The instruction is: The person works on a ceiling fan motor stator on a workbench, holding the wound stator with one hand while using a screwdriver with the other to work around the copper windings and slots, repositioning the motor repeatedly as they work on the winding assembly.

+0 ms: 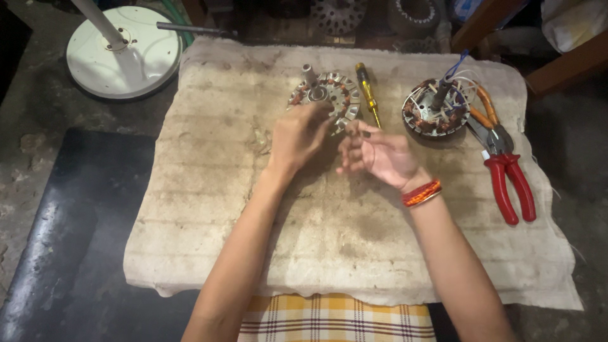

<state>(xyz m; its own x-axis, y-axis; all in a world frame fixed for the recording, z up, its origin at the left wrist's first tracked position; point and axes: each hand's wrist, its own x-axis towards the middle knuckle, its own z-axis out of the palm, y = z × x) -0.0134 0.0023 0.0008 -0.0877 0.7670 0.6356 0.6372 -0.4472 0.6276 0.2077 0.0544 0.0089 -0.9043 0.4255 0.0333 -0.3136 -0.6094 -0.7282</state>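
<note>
1. Checked cloth [329,316] lies at bottom centre, nearest the camera.
2. Left hand [297,136], fingers bunched, touches the stator [326,95], upper centre.
3. Right hand [380,155]: fingers curled; contents cannot be told.
4. Steadying the stator would likely help.

Dirty beige cloth [240,209] spread over dark floor [76,253] carries everything. Landmark: wound stator with shaft [324,94], near cloth's far middle. Yellow-handled screwdriver [367,92] just right of it. Second stator with loose wires [437,111] further right. Red-handled pliers [506,171] beyond that, at right edge. White round fan base [123,50] far left, off cloth on floor.
</note>
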